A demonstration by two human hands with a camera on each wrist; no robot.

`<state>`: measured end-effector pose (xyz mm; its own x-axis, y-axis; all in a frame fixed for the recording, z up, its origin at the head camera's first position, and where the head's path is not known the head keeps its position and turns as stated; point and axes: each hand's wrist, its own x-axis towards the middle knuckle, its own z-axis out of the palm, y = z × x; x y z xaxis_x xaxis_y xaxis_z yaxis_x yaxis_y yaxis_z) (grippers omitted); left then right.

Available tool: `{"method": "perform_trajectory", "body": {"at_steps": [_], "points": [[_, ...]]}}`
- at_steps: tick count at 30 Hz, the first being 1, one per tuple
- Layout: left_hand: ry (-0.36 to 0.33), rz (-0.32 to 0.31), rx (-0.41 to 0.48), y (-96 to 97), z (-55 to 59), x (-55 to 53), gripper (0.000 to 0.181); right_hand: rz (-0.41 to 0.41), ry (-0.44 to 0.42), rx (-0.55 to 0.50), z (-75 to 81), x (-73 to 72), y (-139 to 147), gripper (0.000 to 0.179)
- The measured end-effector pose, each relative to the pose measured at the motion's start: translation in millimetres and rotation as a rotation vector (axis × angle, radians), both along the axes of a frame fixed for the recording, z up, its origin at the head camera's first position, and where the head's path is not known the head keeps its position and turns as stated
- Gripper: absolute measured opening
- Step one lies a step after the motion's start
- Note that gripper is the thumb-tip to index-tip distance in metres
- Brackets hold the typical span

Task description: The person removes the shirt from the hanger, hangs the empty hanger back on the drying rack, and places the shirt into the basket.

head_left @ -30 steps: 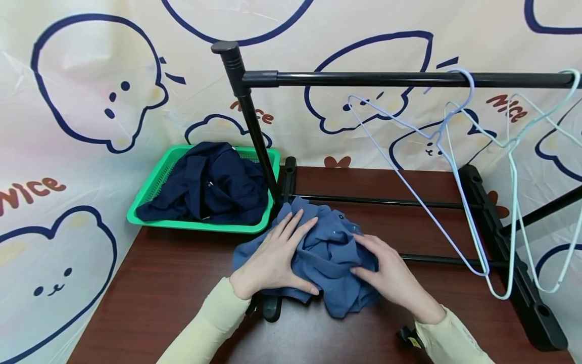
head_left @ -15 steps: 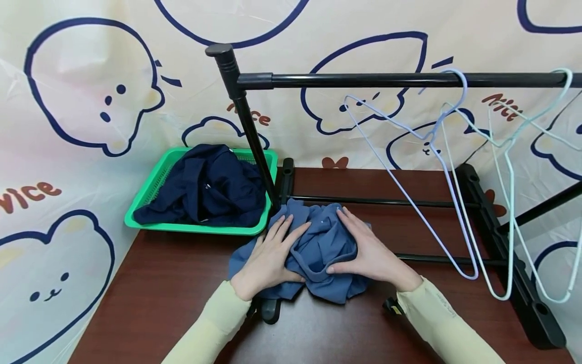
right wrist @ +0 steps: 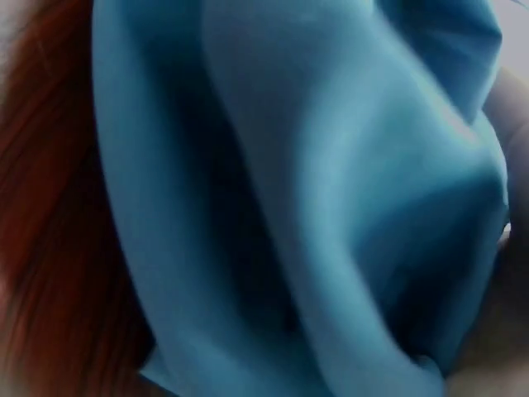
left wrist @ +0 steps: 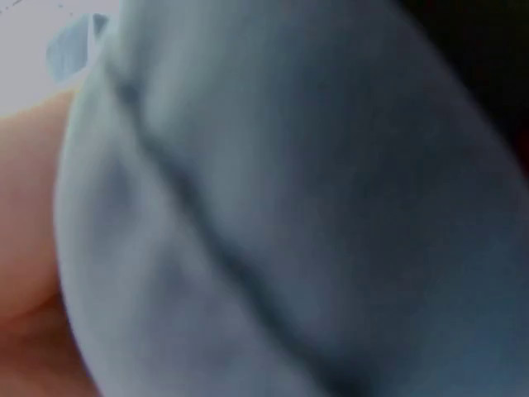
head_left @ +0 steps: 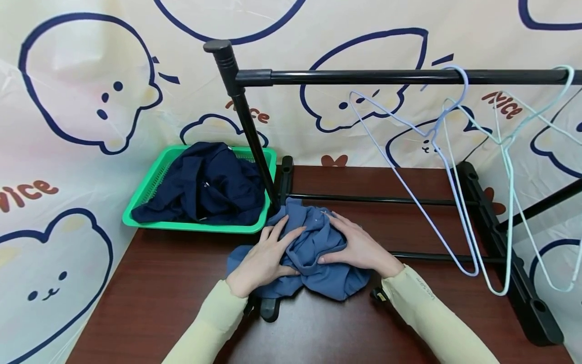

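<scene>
A crumpled blue garment (head_left: 313, 242) lies bunched on the table, over part of the rack's left foot. My left hand (head_left: 263, 255) rests on its left side, fingers spread and thumb toward the middle. From the other side, my right hand (head_left: 356, 247) presses on the cloth, with fingertips near its upper edge and thumb lower down. Close blurred folds of the garment (left wrist: 273, 198) fill most of the left wrist view. Loose folds of the garment (right wrist: 322, 207) also take up the right wrist view, beside brown wood.
A green basket (head_left: 191, 227) holding dark navy clothing (head_left: 209, 187) stands at the back left. Above the table (head_left: 327, 333) runs a black rack bar (head_left: 354, 77). A blue hanger (head_left: 409, 194) and a pale green hanger (head_left: 509, 212) hang from it at right.
My right hand has moved left, drawing the right side of the garment inward and bunching it tighter. My left hand has stayed almost in place.
</scene>
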<state>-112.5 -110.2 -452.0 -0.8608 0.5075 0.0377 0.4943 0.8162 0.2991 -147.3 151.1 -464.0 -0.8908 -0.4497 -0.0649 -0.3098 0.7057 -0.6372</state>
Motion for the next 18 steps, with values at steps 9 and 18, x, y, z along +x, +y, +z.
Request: {"method": "perform_trajectory", "body": {"at_steps": [9, 18], "points": [[0.045, -0.058, 0.035, -2.1, -1.4, -7.9, 0.071, 0.000, -0.022, 0.037, -3.7, -7.5, -4, 0.097], [0.071, -0.091, 0.079, -3.0, 0.6, -12.3, 0.050, 0.053, -0.051, -0.084, -2.9, -13.7, -4, 0.074]]}}
